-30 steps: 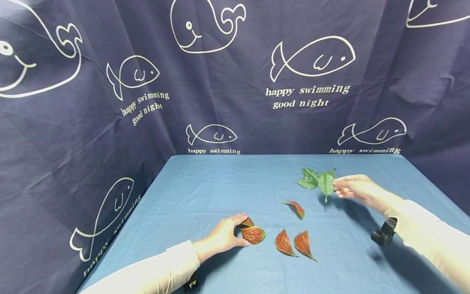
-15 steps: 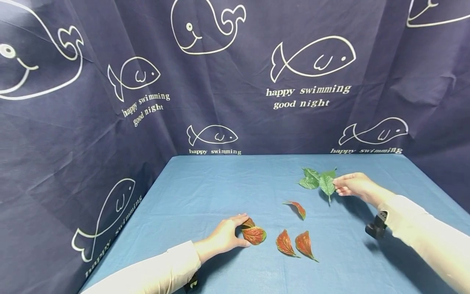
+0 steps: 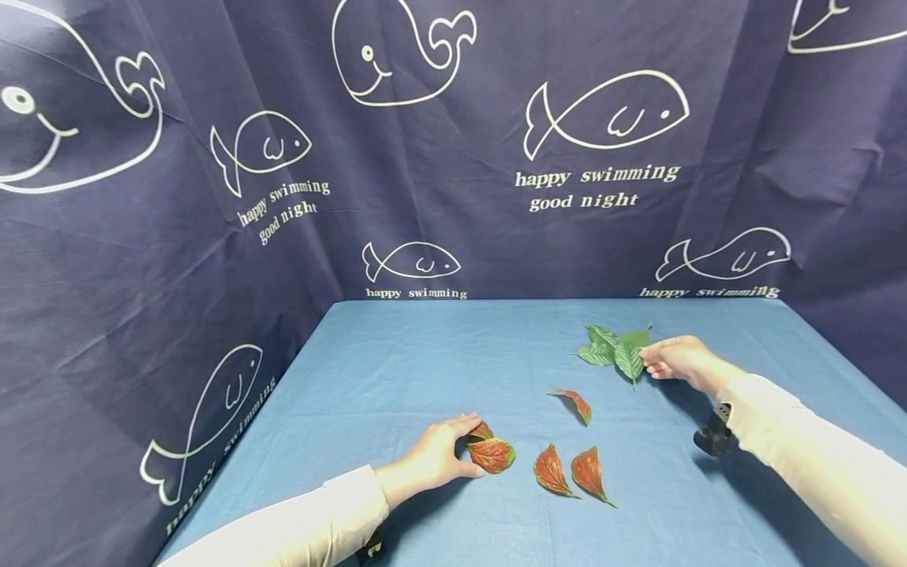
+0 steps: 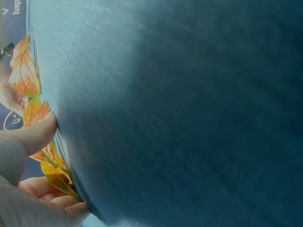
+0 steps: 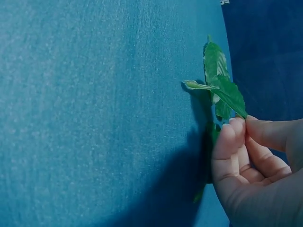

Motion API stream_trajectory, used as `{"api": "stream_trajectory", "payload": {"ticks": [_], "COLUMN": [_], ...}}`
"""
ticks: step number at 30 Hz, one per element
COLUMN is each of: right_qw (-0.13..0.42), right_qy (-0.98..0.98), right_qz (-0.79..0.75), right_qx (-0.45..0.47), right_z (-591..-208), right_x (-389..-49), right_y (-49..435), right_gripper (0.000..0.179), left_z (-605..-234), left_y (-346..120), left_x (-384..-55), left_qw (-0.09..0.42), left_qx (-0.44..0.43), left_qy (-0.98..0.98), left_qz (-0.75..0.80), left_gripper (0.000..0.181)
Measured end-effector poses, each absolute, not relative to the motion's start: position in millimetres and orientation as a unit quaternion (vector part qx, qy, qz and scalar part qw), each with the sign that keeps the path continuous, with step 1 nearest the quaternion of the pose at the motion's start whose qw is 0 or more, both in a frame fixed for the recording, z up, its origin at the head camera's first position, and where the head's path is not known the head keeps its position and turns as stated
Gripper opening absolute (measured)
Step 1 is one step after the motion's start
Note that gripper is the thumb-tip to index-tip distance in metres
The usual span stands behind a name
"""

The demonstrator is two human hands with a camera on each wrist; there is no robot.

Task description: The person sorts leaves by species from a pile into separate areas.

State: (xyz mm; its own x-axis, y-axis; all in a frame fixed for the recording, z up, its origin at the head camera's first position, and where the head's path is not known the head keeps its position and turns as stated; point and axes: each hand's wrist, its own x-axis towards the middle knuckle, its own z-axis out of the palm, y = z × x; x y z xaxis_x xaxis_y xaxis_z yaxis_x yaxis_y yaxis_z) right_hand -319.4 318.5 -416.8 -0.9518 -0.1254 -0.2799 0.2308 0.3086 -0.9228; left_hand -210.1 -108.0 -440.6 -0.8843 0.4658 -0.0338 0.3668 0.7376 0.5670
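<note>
At the back right of the head view, my right hand (image 3: 683,361) pinches the edge of a green leaf (image 3: 629,361) between thumb and fingertips. That leaf overlaps other green leaves (image 3: 597,354) in the head view; in the right wrist view the pinched leaf (image 5: 232,97) tilts over the cloth, casting a shadow. Lower and to the left, my left hand (image 3: 428,458) rests on the table with thumb and fingers spread around two overlapping red leaves (image 3: 492,455). In the left wrist view the thumb (image 4: 40,134) crosses in front of the red leaves (image 4: 35,113).
Two more red leaves, one (image 3: 549,470) beside the other (image 3: 587,472), lie right of my left hand. A curled red leaf (image 3: 575,403) sits farther back. Blue cloth (image 3: 425,354) covers the table, and a dark printed curtain (image 3: 453,173) encloses its back and left.
My right wrist has swung left and the pinched green leaf has turned, its lower tip shifting slightly right and now closer against the other green leaves. The left hand has stayed in place.
</note>
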Motion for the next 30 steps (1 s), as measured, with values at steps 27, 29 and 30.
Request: {"api": "stream_trajectory", "payload": {"ticks": [27, 29, 30], "right_qw": [0.143, 0.140, 0.137], "right_qy": [0.788, 0.788, 0.788], "right_qz": [-0.593, -0.593, -0.594], "right_qx": [0.080, 0.083, 0.086], "right_z": [-417.2, -415.2, -414.0], "right_x": [-320.8, -320.3, -319.9], "right_y": [315.2, 316.0, 316.4], "right_gripper": [0.028, 0.029, 0.029], "left_z": [-433.3, -433.8, -434.5], "left_y": [-106.5, -106.7, -106.8], "left_x": [-206.9, -207.1, -207.4], "left_qw": [0.088, 0.086, 0.087], "left_qx": [0.231, 0.231, 0.230], "left_qy": [0.924, 0.924, 0.924], "left_qz": [0.293, 0.291, 0.292], "left_gripper": [0.075, 0.075, 0.075]}}
